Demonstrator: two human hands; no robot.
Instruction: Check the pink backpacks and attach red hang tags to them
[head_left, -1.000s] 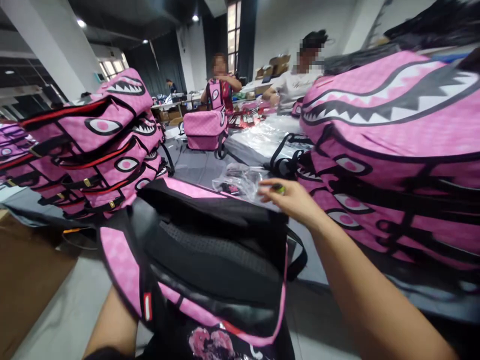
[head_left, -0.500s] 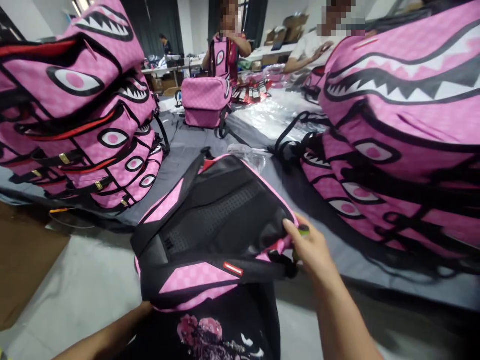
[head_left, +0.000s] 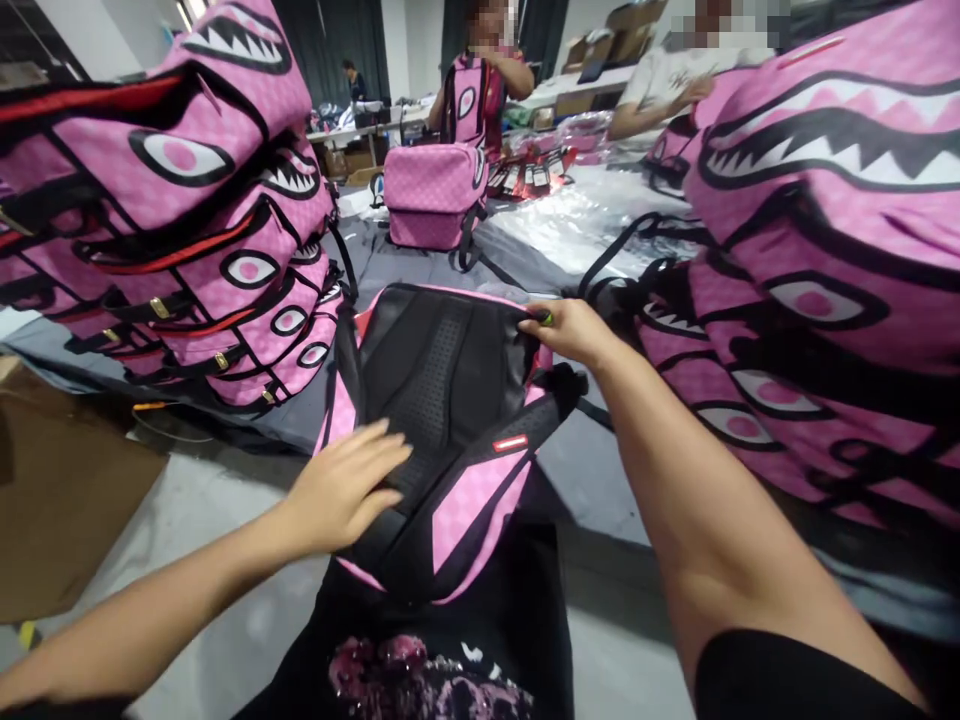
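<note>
A pink and black backpack (head_left: 480,390) lies with its black padded back panel facing up, its near end at the table's edge close to my body. My left hand (head_left: 352,490) is over the lower left of that panel, fingers stretched out and holding nothing; I cannot tell whether it presses on it. At the far right corner, my right hand (head_left: 566,330) pinches the backpack's edge. A small dark and green thing (head_left: 544,318) shows at these fingers, too small to name. One shoulder strap (head_left: 480,500) with a red label runs across the near right side.
A stack of pink shark-mouth backpacks (head_left: 255,270) stands at left, another stack (head_left: 817,300) at right. Further back are a pink bag (head_left: 431,195), clear plastic (head_left: 600,215) and red tags (head_left: 529,175). People work across the table. A cardboard box (head_left: 67,490) is at lower left.
The backpack has turned and its far end has moved. My left hand has come from under or behind its near end onto the panel side. My right hand has moved away from me, up and left.
</note>
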